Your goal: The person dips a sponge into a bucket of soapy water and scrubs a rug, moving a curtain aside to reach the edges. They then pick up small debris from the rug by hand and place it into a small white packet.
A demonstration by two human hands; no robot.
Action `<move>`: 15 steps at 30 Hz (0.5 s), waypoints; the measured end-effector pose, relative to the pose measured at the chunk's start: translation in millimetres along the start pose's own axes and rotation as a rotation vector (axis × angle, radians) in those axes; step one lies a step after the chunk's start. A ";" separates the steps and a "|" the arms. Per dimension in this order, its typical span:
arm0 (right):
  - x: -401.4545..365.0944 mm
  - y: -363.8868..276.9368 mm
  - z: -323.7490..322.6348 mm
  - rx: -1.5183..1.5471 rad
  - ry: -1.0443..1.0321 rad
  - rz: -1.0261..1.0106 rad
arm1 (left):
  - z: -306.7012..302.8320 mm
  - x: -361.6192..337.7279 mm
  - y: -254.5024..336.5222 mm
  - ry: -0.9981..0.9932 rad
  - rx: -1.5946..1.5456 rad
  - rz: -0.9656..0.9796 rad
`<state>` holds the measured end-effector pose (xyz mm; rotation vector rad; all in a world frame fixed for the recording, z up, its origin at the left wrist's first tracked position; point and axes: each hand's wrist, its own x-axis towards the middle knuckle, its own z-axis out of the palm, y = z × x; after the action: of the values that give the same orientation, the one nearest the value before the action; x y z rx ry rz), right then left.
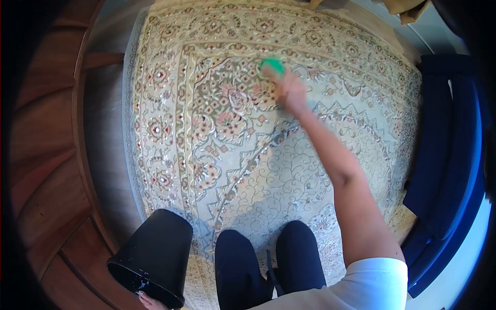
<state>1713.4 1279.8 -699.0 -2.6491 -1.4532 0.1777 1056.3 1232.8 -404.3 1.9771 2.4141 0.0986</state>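
Note:
My right hand (292, 94) is stretched out over the patterned rug (237, 170), closed around a small green object (274, 65). Motion blurs both, and the object's exact kind cannot be made out; its green part points toward the far side of the rug. At the bottom left, only the fingers of my left hand (150, 301) show, curled at the rim of a black bin (157, 245). The bin's wider, open end is toward me, and pale specks mark it near the rim. Most of the left hand is cut off by the frame.
My knees (297, 253) rest at the near side of the rug. A dark blue sofa (439, 155) borders the right. Brown wooden furniture (49, 170) runs along the left, beside a strip of grey floor (106, 119). A tan object (408, 10) shows at the top right.

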 end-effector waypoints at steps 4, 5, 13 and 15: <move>-169.4 -33.9 30.8 0.153 -0.212 -0.549 | 23.0 21.6 -97.1 -0.008 -0.101 -0.080; -181.7 -28.7 7.0 0.222 -0.080 -0.806 | 23.0 25.2 -102.0 -0.002 -0.102 -0.080; -69.6 192.0 -48.6 0.090 0.134 0.552 | 24.9 33.7 -105.0 -0.015 -0.028 -0.151; -100.2 223.5 -43.6 0.068 0.211 0.773 | 26.3 34.1 -114.4 -0.038 -0.044 -0.101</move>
<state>1852.6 1073.9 -686.3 -2.9077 -0.3074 0.0050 939.1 1244.8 -436.7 1.8192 2.4601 0.1111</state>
